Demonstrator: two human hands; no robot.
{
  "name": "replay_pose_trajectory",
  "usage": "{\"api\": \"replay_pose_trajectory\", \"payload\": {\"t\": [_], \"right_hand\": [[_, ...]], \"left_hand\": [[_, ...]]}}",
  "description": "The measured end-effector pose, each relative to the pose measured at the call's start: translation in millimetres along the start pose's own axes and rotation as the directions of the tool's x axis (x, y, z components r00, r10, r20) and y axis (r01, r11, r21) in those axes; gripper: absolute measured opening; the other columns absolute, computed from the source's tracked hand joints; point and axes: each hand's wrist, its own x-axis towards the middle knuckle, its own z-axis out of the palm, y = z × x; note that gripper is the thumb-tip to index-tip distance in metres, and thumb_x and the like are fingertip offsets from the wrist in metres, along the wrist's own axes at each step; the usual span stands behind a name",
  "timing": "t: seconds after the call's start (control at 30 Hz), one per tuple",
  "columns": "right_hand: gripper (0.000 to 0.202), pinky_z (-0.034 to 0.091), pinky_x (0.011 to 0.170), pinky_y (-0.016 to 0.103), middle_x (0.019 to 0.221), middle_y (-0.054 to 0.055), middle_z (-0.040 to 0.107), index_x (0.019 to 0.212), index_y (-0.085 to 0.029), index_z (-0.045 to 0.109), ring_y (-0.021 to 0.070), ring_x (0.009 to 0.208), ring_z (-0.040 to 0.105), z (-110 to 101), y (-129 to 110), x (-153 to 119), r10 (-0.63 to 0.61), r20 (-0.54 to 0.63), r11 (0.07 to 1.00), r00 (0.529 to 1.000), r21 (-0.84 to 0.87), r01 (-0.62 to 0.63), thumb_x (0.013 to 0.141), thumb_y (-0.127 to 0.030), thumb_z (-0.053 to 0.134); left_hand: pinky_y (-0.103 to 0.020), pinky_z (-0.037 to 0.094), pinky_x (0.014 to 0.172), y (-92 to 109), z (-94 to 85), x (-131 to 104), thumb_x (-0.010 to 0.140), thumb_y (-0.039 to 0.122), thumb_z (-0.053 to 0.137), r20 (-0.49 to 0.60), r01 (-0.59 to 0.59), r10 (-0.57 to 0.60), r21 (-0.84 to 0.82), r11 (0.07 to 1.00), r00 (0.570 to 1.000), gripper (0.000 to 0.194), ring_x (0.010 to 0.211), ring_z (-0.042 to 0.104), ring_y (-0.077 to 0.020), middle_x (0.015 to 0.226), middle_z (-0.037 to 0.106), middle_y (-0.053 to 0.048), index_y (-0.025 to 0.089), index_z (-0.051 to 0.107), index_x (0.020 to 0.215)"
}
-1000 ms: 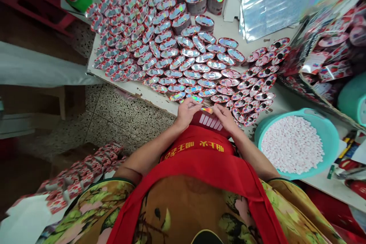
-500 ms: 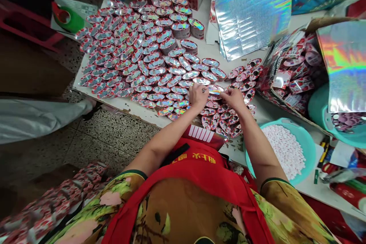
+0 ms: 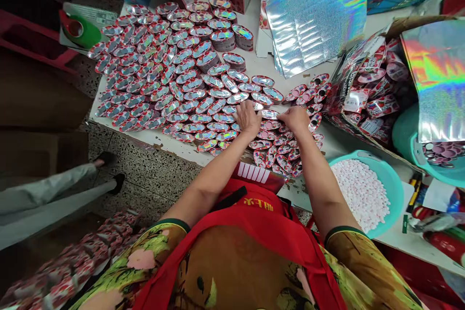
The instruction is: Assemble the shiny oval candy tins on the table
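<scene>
Many small oval packs with shiny silver tops [image 3: 189,76] cover the table, packed side by side. Both hands are over their right part. My left hand [image 3: 248,118] rests on the packs, fingers bent and close together; what its fingertips hold, if anything, is hidden. My right hand [image 3: 296,119] pinches the right end of a silver-topped oval pack [image 3: 269,115] that lies between the hands. Nearer my body and to the right lie oval packs with dark or pink round spots [image 3: 285,148], without the silver cover.
Silver holographic sheets [image 3: 316,19] lie at the back. On the right stand an open carton of packs [image 3: 374,87], a teal basin of white pieces [image 3: 397,198] and another teal basin [image 3: 405,128]. A person's legs [image 3: 61,189] show at left.
The view has shifted slightly. My left hand has flattened a little over the packs, and the silver top between the hands now looks flat on its pack. The other person's legs and shoes show more fully.
</scene>
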Motion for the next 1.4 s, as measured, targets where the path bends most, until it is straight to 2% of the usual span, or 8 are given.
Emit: {"api": "replay_pose_trajectory", "payload": {"t": [0.2,0.4,0.73,0.93,1.07,1.2,1.3,1.4], "right_hand": [[0.032,0.047,0.081,0.036,0.099,0.011,0.073,0.104,-0.017,0.073,0.0250,0.090,0.064,15,20,-29,-0.199,-0.199,0.965,0.960,0.129,0.227,0.088,-0.044,0.068],[0.028,0.047,0.088,0.035,0.105,0.010,0.075,0.109,-0.020,0.074,0.0250,0.098,0.064,67,24,-151,-0.578,0.192,0.816,0.793,0.162,0.555,0.096,-0.042,0.063],[0.031,0.047,0.091,0.040,0.108,0.014,0.076,0.103,-0.019,0.075,0.0295,0.103,0.064,105,-22,-175,-0.510,0.302,0.829,0.805,-0.075,0.554,0.102,-0.028,0.046],[0.031,0.044,0.089,0.038,0.110,0.014,0.075,0.104,-0.017,0.074,0.0292,0.105,0.060,108,-20,-173,-0.488,0.284,0.838,0.826,-0.115,0.534,0.102,-0.027,0.045],[0.032,0.043,0.089,0.036,0.109,0.014,0.074,0.105,-0.016,0.074,0.0281,0.104,0.059,110,-22,-173,-0.469,0.289,0.842,0.834,-0.140,0.522,0.102,-0.028,0.044],[0.034,0.044,0.095,0.039,0.114,0.016,0.071,0.115,-0.014,0.071,0.0296,0.109,0.057,109,-21,-176,-0.472,0.203,0.869,0.858,-0.056,0.492,0.101,-0.031,0.045],[0.047,0.044,0.103,0.043,0.127,0.017,0.066,0.131,-0.015,0.064,0.0299,0.117,0.056,105,-18,-179,-0.533,0.066,0.830,0.844,0.235,0.506,0.103,-0.046,0.043],[0.062,0.050,0.096,0.039,0.132,0.013,0.065,0.143,-0.020,0.055,0.0251,0.112,0.062,99,-18,-177,-0.559,0.180,0.713,0.809,0.602,0.359,0.102,-0.062,0.035]], "left_hand": [[-0.043,0.046,0.093,-23,-33.1,5,0.098,0.040,0.057,0.176,-0.220,0.221,-0.026,0.975,0.959,0.020,0.109,0.057,-0.0280,0.107,0.069,-0.009,0.024,0.068,0.104],[-0.033,0.048,0.086,-81,-108.3,-82,0.104,0.033,0.046,0.502,-0.543,0.554,-0.185,0.819,0.664,0.030,0.094,0.062,-0.0199,0.099,0.071,-0.007,0.022,0.074,0.107],[-0.040,0.051,0.095,-143,-126.9,-152,0.101,0.019,0.042,0.557,-0.688,0.566,0.014,0.726,0.608,0.038,0.122,0.064,-0.0253,0.134,0.070,-0.015,0.022,0.067,0.130],[-0.038,0.052,0.098,-162,-147.2,-165,0.103,0.021,0.043,0.528,-0.664,0.627,-0.149,0.733,0.573,0.029,0.125,0.064,-0.0227,0.129,0.072,-0.013,0.020,0.072,0.102],[-0.032,0.053,0.088,-157,-162.7,-169,0.099,0.022,0.048,0.510,-0.467,0.548,-0.291,0.835,0.663,0.024,0.096,0.070,-0.0187,0.094,0.075,-0.009,0.019,0.066,0.084],[-0.025,0.048,0.065,-135,-178.2,-157,0.086,0.025,0.063,0.501,0.124,0.100,-0.394,0.911,0.860,0.011,0.064,0.060,-0.0125,0.070,0.065,0.001,0.020,0.059,0.078],[-0.023,0.046,0.061,-115,-187.8,-138,0.075,0.030,0.075,0.554,0.445,-0.099,-0.536,0.717,0.827,0.021,0.060,0.058,-0.0106,0.065,0.062,0.004,0.019,0.057,0.075],[-0.024,0.049,0.065,-97,-194.1,-122,0.070,0.032,0.080,0.594,0.533,-0.099,-0.621,0.575,0.798,0.026,0.064,0.062,-0.0112,0.069,0.067,0.001,0.018,0.059,0.074]]}}
